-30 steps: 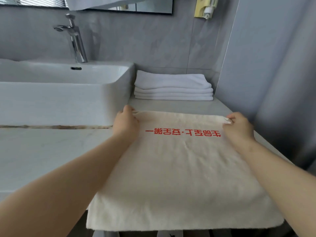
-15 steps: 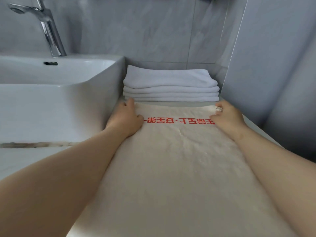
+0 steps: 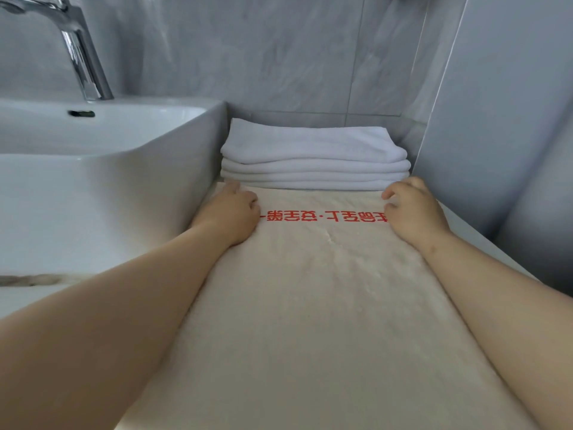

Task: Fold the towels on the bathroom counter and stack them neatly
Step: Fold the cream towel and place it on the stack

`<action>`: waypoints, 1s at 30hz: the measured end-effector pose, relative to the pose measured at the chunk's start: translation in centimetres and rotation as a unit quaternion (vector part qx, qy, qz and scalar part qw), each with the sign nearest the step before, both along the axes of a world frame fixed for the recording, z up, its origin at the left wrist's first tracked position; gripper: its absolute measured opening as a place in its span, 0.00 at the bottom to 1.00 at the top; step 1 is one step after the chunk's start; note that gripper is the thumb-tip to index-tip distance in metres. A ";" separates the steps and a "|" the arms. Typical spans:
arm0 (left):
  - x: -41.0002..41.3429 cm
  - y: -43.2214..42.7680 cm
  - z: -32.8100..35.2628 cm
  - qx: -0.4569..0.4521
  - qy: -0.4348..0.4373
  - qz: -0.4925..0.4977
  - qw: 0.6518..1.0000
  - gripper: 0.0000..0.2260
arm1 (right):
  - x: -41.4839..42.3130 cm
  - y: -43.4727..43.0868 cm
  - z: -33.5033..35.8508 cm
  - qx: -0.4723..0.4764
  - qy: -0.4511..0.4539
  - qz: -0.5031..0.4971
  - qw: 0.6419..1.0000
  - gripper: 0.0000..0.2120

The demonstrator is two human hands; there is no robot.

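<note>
Head view shows the left hand and right hand well apart, each pinching a far corner of the cream towel, its long axis running back toward the person, folded white stack just beyond.

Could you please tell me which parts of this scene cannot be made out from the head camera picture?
- Cream towel: its near edge is cut off by the bottom of the head view.
- Left hand and right hand: fingertips curl under, so each grip is partly hidden.
- Red lettering: both ends are covered by the hands.
- Faucet: its spout runs off the left edge.
</note>
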State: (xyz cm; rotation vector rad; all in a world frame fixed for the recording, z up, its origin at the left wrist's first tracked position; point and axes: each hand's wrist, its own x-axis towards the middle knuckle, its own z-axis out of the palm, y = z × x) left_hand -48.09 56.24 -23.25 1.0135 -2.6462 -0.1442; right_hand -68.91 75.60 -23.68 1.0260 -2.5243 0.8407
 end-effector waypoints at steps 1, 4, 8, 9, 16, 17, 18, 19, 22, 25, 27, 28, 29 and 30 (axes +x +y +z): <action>0.0 0.1 0.1 -0.005 -0.020 -0.004 1.000 0.17 | 0.1 0.0 0.0 0.032 0.006 -0.016 0.999 0.09; 0.0 0.5 1.0 0.026 -0.081 0.017 0.996 0.16 | 0.4 -0.2 0.5 0.141 -0.034 -0.043 0.989 0.10; 0.0 2.7 2.6 0.051 -0.116 0.001 0.992 0.18 | 0.8 0.2 1.0 0.240 -0.068 0.009 0.968 0.22; 0.3 3.7 3.0 0.047 -0.103 -0.028 0.993 0.20 | 1.1 0.5 1.4 0.273 -0.064 0.019 0.960 0.25; 5.2 12.2 3.9 0.105 -0.114 -0.190 0.970 0.21 | 11.5 4.8 4.5 0.231 -0.021 0.164 0.959 0.22; 6.2 13.0 3.7 0.109 -0.120 -0.195 0.967 0.21 | 13.4 5.8 4.3 0.229 -0.048 0.188 0.954 0.23; 7.5 13.7 3.2 0.110 -0.127 -0.201 0.965 0.21 | 15.2 6.9 3.9 0.233 -0.067 0.204 0.949 0.25; 8.7 14.3 2.6 0.100 -0.137 -0.202 0.965 0.22 | 16.4 8.0 3.3 0.240 -0.075 0.207 0.945 0.26; 12.6 14.7 0.8 0.034 -0.145 -0.157 0.976 0.24 | 17.3 11.6 1.5 0.266 -0.064 0.153 0.950 0.28; 15.5 14.3 0.4 0.016 -0.147 -0.101 0.984 0.25 | 16.5 14.4 0.9 0.269 -0.064 0.073 0.958 0.30; 16.9 14.1 0.3 0.023 -0.152 -0.092 0.984 0.26 | 16.2 15.6 0.6 0.281 -0.061 0.044 0.957 0.31; 17.5 14.0 0.3 0.032 -0.153 -0.091 0.984 0.26 | 16.1 16.0 0.4 0.283 -0.061 0.034 0.957 0.32; 18.1 14.0 0.3 0.038 -0.153 -0.089 0.984 0.27 | 16.1 16.4 0.3 0.284 -0.061 0.023 0.957 0.33; 18.6 13.8 0.1 0.044 -0.154 -0.085 0.984 0.27 | 16.0 16.6 0.2 0.284 -0.063 0.014 0.957 0.34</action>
